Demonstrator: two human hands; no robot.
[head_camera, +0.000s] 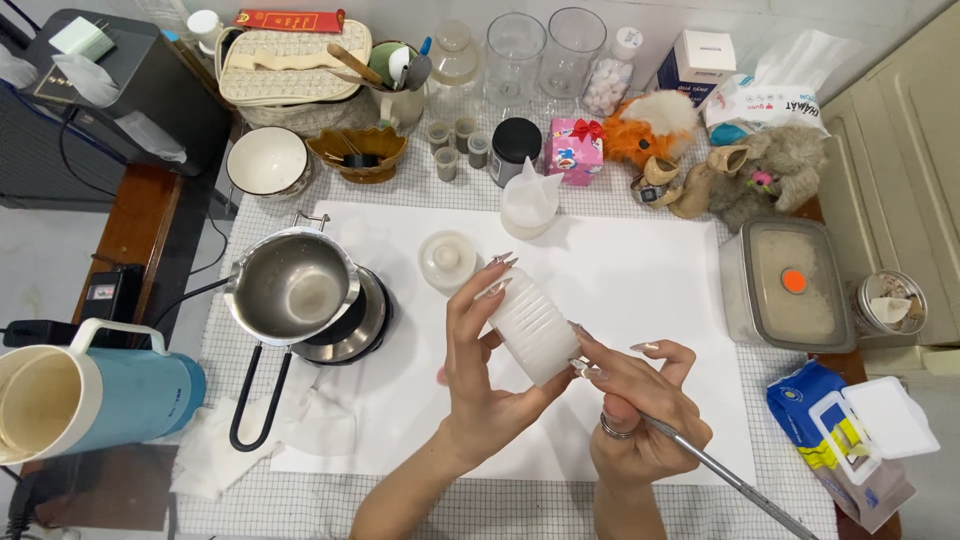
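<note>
A: Currently, where is the workpiece, and how is it held?

B: The ribbed white cylinder (532, 328) is lifted above the white sheet (640, 290), tilted, to the right of the steel melting pot (292, 288). The left hand (478, 370) grasps it from the pot side, fingers wrapped over its upper end. The right hand (640, 405) is clenched on a thin metal tool (730, 478), fingertips touching the cylinder's lower end.

A: Which step does this appear to be?

B: Judged from the grip, working at the lower end of the cylinder, probably loosening or trimming it. What lies inside cannot be told.

A: What does the next move call for?

B: A steady left-hand hold, with the tool tip brought to the lower rim under light pressure. The small round lid (448, 260), right of the pot, lies apart from both hands.
</note>
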